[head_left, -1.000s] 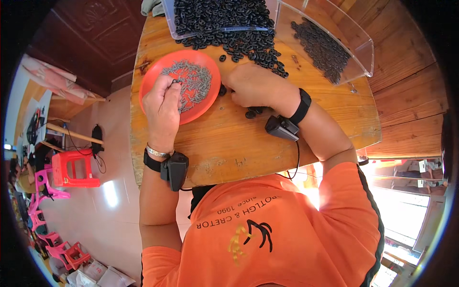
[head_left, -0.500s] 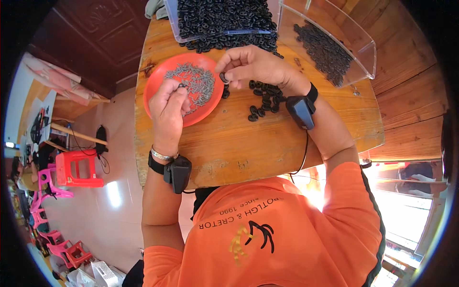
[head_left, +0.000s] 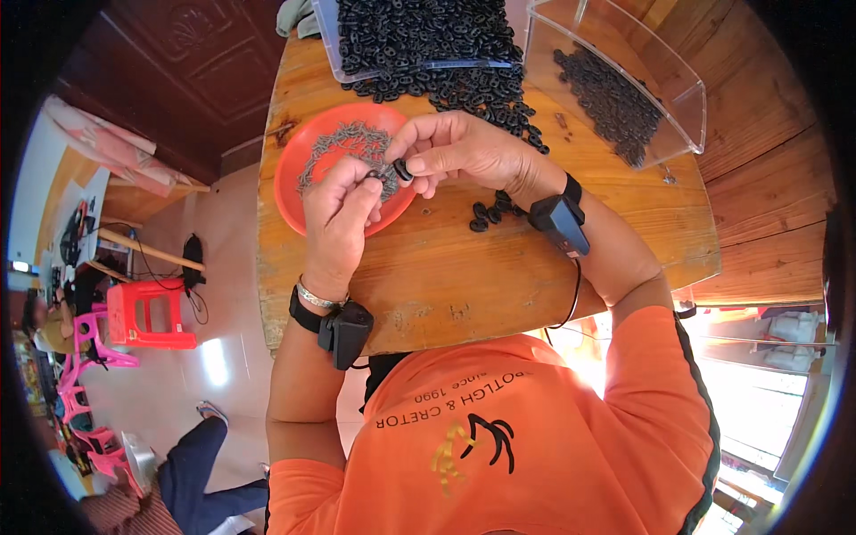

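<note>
My right hand (head_left: 464,152) pinches a small black ring (head_left: 403,169) between thumb and fingers above the wooden table (head_left: 499,285). My left hand (head_left: 339,214) holds a small metal piece (head_left: 373,175) right against that ring, over the edge of an orange plate (head_left: 290,192). The plate carries a heap of small grey metal pieces (head_left: 343,147). A few loose black rings (head_left: 495,212) lie on the table just below my right wrist. Both wrists wear black strapped devices.
A pile of black rings (head_left: 446,76) spills from a clear tray (head_left: 326,40) at the table's far edge. A clear plastic box (head_left: 682,98) at the far right holds more dark pieces. Red and pink plastic stools (head_left: 143,312) stand on the floor at left.
My right hand left the loose rings on the table and rose with one ring. Both hands came together beside the plate, the left one lifting off the metal pieces.
</note>
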Tool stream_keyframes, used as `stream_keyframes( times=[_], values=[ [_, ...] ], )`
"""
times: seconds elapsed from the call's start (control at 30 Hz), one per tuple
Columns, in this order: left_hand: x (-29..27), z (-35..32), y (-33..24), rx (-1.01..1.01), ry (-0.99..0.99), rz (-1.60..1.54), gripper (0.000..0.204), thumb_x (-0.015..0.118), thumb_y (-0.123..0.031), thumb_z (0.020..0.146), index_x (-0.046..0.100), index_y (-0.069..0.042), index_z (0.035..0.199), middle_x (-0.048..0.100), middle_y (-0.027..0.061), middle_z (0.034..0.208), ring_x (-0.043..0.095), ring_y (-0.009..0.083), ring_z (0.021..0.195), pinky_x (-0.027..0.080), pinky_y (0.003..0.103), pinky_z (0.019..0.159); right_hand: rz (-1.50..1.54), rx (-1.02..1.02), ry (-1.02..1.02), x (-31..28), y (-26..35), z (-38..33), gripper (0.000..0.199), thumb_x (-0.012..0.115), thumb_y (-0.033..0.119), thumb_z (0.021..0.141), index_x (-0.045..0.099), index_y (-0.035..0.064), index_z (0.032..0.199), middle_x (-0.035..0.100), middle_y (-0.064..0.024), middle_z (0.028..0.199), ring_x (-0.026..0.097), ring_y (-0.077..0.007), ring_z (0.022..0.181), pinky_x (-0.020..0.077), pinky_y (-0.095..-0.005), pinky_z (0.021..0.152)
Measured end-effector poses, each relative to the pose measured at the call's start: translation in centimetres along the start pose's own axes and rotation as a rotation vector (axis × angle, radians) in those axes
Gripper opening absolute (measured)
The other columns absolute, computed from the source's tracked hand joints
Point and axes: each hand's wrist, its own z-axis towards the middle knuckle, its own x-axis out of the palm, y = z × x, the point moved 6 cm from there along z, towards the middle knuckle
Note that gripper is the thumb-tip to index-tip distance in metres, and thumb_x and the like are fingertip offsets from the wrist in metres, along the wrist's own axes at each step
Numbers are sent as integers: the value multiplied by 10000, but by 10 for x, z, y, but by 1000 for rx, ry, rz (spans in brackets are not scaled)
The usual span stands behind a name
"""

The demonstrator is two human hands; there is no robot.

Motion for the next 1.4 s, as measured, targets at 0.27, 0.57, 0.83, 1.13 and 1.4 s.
stream_keyframes(
  times=[0.27, 0.57, 0.83, 1.13, 1.4],
  values=[
    [2, 1, 6, -67, 9, 14, 121, 528, -97, 845, 541, -6, 767, 513, -2, 580, 464, 61, 511, 370, 223, 474, -229, -103, -105, 9, 14, -1, 199, 599, 93, 883, 621, 19, 1067, 615, -1, 790, 571, -47, 693, 479, -197, 646],
    [3, 1, 9, -91, 2, -8, 123, 530, -103, 850, 544, -10, 771, 508, -5, 589, 456, 53, 516, 367, 213, 469, -436, -239, -189, 8, 17, -3, 193, 606, 90, 882, 623, 14, 1059, 582, 24, 756, 510, -40, 684, 438, -201, 636],
    [2, 0, 8, -95, -17, 6, 121, 530, -102, 853, 547, -10, 777, 509, -4, 605, 454, 54, 522, 366, 216, 470, -464, -252, -203, 10, 15, -1, 181, 615, 82, 876, 628, 14, 1043, 597, 23, 786, 522, -40, 706, 446, -200, 649],
    [2, 0, 9, -118, -16, -2, 119, 528, -100, 858, 541, -7, 785, 499, -9, 610, 449, 53, 538, 367, 213, 484, -501, -274, -220, 7, 18, -2, 176, 612, 80, 877, 627, 12, 1039, 612, 16, 814, 532, -38, 723, 457, -209, 661],
    [3, -1, 8, -92, -13, 12, 117, 537, -98, 857, 544, -1, 790, 503, -6, 603, 454, 55, 531, 373, 218, 479, -523, -268, -209, 11, 18, -3, 179, 612, 75, 871, 627, 7, 1037, 617, 15, 820, 536, -42, 726, 463, -210, 676]
  ],
)
